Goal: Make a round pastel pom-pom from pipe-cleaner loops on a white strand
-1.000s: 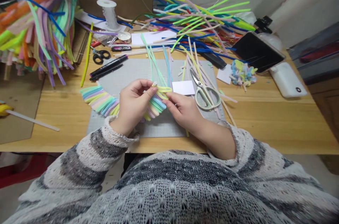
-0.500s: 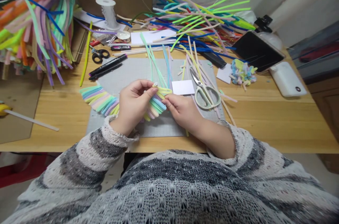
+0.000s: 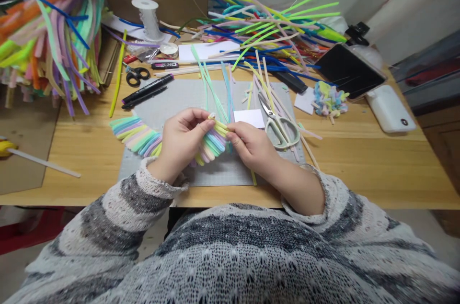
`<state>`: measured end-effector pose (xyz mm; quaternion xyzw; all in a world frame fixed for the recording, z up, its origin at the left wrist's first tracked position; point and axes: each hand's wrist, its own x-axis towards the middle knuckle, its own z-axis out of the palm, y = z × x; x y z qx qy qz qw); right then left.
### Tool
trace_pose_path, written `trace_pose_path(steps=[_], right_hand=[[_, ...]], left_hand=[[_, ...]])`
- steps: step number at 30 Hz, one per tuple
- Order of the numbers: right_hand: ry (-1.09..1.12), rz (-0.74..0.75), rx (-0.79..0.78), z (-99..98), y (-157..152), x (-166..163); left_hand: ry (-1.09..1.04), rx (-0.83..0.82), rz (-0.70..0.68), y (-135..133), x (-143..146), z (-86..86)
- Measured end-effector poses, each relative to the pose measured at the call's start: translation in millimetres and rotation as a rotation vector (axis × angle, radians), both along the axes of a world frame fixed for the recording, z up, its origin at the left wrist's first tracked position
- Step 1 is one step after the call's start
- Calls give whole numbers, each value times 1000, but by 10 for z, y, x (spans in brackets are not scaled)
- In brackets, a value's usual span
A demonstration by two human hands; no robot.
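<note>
A row of folded pastel pipe cleaners (image 3: 138, 136) in mint, blue, lilac, yellow and peach runs across the grey cutting mat (image 3: 223, 177). My left hand (image 3: 185, 139) is closed around the row near its right end, thumb and forefinger pinching its upper edge. At that end, my right hand (image 3: 249, 143) pinches the tip of a yellow pipe cleaner loop (image 3: 222, 128). The left palm hides part of the row. Just beyond the right hand lie a small white card (image 3: 249, 118) and pale-handled scissors (image 3: 282, 129), with loose pipe cleaners under them.
Black markers (image 3: 147, 91) and small black scissors (image 3: 137, 75) lie to the left. A large pipe cleaner bundle (image 3: 53, 31) stands far left; a bright heap (image 3: 266, 26) lies at the back. At right are a dark tablet-like device (image 3: 350, 70), pastel scraps (image 3: 330, 98) and a white case (image 3: 391, 107).
My right hand has shifted slightly up and now grips the yellow loop's tip, which has been drawn down and narrowed. My left hand keeps its hold in nearly the same place.
</note>
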<state>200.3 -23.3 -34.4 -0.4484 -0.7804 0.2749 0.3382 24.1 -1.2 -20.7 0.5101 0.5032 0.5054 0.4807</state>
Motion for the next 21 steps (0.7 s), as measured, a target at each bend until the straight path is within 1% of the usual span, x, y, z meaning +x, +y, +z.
trace_pose_path(steps=[4,10,15,18,21], right_hand=[[-56,-10,0,10,-23,-27],[25,-18,-109,6,-24,-53],[53,-36,-155,-1,-27,-67],[54,-38,-176,6,-32,-59],[150,-49,-193,13,-32,-49]], left_hand=[[52,34,10,-7,7,-9],[43,34,13,-18,23,-9],[37,30,15,-5,17,-19],[43,25,-44,6,-8,-22],[41,5,-165,6,-33,-18]])
